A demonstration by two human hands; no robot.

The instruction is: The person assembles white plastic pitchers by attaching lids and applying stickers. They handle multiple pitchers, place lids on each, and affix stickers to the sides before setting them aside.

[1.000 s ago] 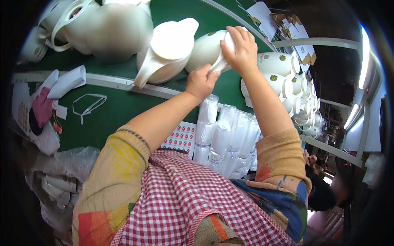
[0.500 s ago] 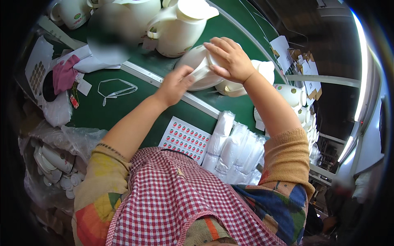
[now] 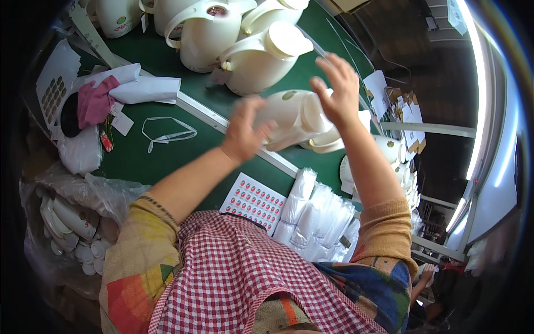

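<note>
A cream jug (image 3: 289, 111) with a small green mark lies on its side on the green table, its rounded end towards the upper right. My left hand (image 3: 243, 131) is beside its left end, blurred, thumb and fingers apart. My right hand (image 3: 339, 92) is raised at its right end, fingers spread, nothing in them. I cannot tell whether either hand touches the jug. Another cream jug (image 3: 325, 139) lies partly hidden behind my right wrist. Just beyond, an upright cream jug (image 3: 261, 61) with a lid and handle carries a small tag.
Nearer me lie a sheet of red-green stickers (image 3: 253, 201) and rolled clear plastic bags (image 3: 317, 214). A white strap loop (image 3: 167, 133) and a pink cloth (image 3: 95, 103) are to the left. A metal rail (image 3: 206, 111) crosses the table. A plastic sack of white parts (image 3: 72, 217) stands lower left.
My hands have parted from the middle jug: the left has dropped lower, the right has lifted away with its fingers spreading. The view has shifted, showing more of the upright jugs at the back.
</note>
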